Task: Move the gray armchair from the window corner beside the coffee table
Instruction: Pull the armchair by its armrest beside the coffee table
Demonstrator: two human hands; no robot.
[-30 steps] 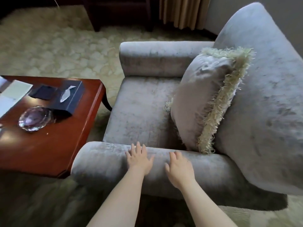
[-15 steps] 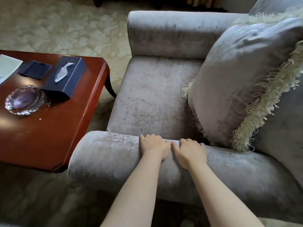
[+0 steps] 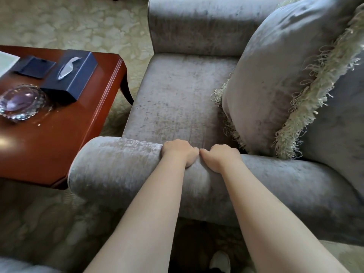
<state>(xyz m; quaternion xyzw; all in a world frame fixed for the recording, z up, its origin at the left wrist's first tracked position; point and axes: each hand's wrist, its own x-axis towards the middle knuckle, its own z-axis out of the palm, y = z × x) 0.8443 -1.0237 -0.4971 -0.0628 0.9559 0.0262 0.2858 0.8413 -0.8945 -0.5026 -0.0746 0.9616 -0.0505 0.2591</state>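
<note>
At the far left edge of the frame, a faceted glass dish (image 3: 19, 102) sits on the red-brown coffee table (image 3: 65, 134). Up and to its right on the same top lie a flat dark blue folder (image 3: 34, 67) and a dark blue tissue box (image 3: 71, 75) with a tissue showing at its slot. Pale patterned carpet (image 3: 78, 22) fills the upper left.

The gray armchair (image 3: 177, 95) takes up the middle and right of the frame. Its seat front faces the table, and the rounded end of its near armrest (image 3: 118, 166) lies just beside the table's lower right corner.

On top of that armrest, near the frame's centre, the left hand (image 3: 179, 152) grips the padding with its fingers curled over the inner edge toward the seat. The right hand (image 3: 220, 157) holds the armrest the same way immediately to its right, and the two hands touch at the thumbs. Both bare forearms reach up from the bottom edge.

Farther right, a gray cushion (image 3: 275, 75) with a cream fringe leans against the chair's back. Between the forearms, at the bottom, the toe of a white shoe (image 3: 219, 261) shows.
</note>
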